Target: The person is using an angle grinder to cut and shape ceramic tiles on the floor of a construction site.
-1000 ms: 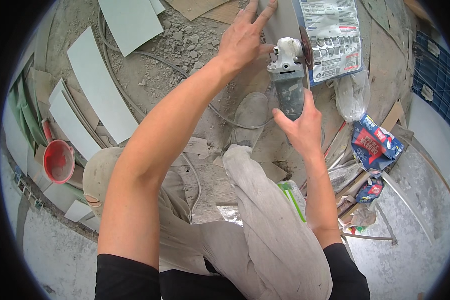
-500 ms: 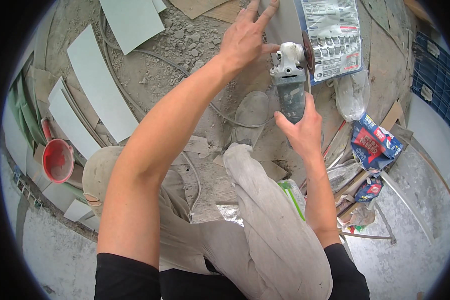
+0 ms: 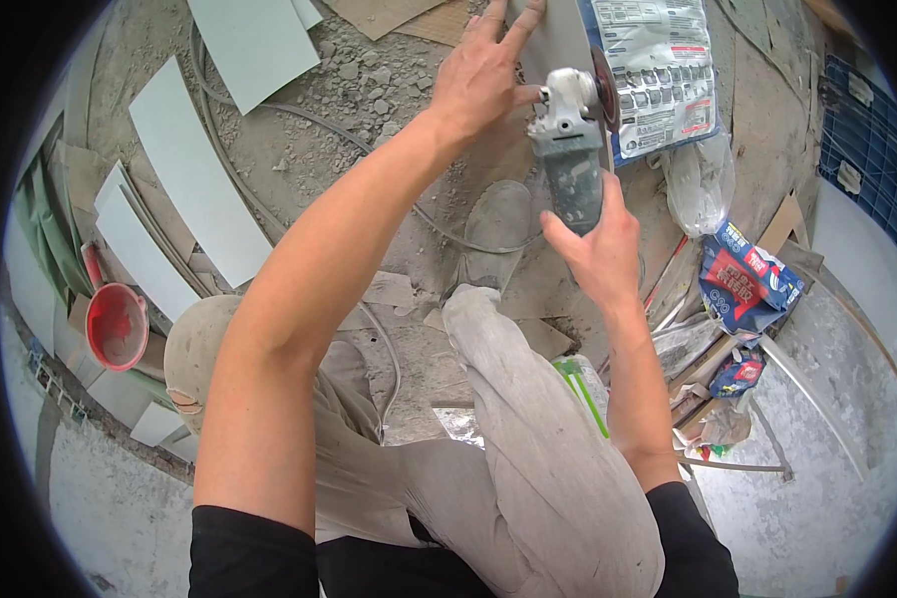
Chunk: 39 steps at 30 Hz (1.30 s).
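Note:
My right hand [image 3: 608,249] is wrapped round the body of an angle grinder [image 3: 571,179], which has a dark grey casing and a dusty white head. Its reddish-brown disc [image 3: 605,90] stands at the right edge of a grey tile [image 3: 560,50], beside a blue and silver bag. Whether the disc touches that edge, I cannot tell. My left hand [image 3: 478,80] lies on the left part of the tile with its fingers spread, the fingertips cut off by the picture's top. Its thumb points toward the grinder's head.
A filled bag [image 3: 663,80] lies to the right of the tile. A cable [image 3: 344,130] crosses rubble at the left, near cut white panels [image 3: 194,169]. A red scoop [image 3: 118,327] is at far left; blue packets [image 3: 747,279] and a dark blue plastic pallet [image 3: 872,149] are at right.
The grinder in my right hand has moved slightly away from me along the tile's edge and a little left. My left hand stays spread on the tile.

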Motion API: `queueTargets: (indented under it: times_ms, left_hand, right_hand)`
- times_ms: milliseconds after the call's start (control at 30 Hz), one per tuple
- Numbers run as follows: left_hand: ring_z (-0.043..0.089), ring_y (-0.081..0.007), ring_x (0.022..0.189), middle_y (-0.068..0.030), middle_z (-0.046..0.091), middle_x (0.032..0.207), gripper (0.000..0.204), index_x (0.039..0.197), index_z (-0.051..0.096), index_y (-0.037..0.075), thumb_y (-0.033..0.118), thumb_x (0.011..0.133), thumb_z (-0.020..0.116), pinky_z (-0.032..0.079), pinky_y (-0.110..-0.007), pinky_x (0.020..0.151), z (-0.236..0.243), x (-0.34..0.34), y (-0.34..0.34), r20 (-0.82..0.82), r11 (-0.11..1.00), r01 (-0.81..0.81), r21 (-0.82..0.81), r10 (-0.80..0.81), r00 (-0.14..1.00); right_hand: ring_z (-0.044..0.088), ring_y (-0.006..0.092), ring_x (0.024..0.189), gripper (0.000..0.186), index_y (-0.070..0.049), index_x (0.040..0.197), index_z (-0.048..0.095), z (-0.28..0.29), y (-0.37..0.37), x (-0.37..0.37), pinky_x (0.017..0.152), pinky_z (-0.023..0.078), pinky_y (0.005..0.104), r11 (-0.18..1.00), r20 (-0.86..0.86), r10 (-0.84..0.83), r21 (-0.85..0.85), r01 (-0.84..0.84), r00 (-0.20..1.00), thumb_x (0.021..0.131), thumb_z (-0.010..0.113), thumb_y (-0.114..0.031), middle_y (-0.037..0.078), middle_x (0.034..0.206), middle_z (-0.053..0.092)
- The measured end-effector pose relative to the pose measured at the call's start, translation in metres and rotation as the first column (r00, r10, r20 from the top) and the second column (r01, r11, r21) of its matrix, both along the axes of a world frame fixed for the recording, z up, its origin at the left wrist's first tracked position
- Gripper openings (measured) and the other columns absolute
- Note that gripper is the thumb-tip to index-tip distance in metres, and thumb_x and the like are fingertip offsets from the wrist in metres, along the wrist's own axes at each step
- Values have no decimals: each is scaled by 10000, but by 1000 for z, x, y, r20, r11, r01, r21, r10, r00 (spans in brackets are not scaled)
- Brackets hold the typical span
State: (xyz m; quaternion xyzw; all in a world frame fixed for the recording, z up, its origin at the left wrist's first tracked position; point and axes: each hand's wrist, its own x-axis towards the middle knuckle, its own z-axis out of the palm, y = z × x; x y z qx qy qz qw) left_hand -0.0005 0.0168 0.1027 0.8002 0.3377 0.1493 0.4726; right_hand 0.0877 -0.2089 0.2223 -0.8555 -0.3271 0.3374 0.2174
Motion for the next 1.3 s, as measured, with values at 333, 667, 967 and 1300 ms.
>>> queueTargets:
  times_ms: [333, 667, 967, 1300]
  left_hand:
    - [421, -590, 1668, -375, 239, 1895, 1298, 1900, 250, 217, 175, 847, 1008, 474, -566, 1343, -24, -3, 0, 71, 990, -45, 136, 35, 997]
    - [416, -580, 1677, -365, 235, 1901, 1331, 1895, 265, 195, 205, 819, 1047, 472, -562, 1345, -4, 2, 0, -22, 998, 12, 59, -11, 1000]
    - [415, -582, 1676, -384, 250, 1888, 1398, 1902, 244, 207, 213, 778, 1075, 475, -561, 1343, -8, 1, -3, 16, 997, 5, 81, -6, 1000]
    - [412, -582, 1679, -400, 267, 1874, 1449, 1908, 222, 231, 274, 750, 1093, 471, -563, 1346, -11, 0, -3, -5, 996, 7, 87, -6, 1000]
  right_hand:
    - [856, 349, 1008, 686, 13, 1456, 623, -4, -4, -4, 920, 653, 447, 1000, -26, 4, -8, -5, 1000, 899, 944, -225, 197, 1122, 844]
    - [840, 236, 1020, 676, 24, 1459, 642, -3, -21, -1, 962, 644, 398, 999, -13, -2, -35, 1, 1000, 904, 946, -212, 158, 1138, 860]
    - [826, 226, 989, 680, 11, 1451, 638, 3, -25, -4, 938, 641, 391, 999, -26, -16, -52, 15, 1000, 898, 953, -226, 144, 1112, 850]
    - [819, 225, 982, 693, 9, 1460, 632, 2, -31, -6, 939, 638, 390, 998, -31, -23, -62, 21, 999, 897, 958, -228, 142, 1110, 846]
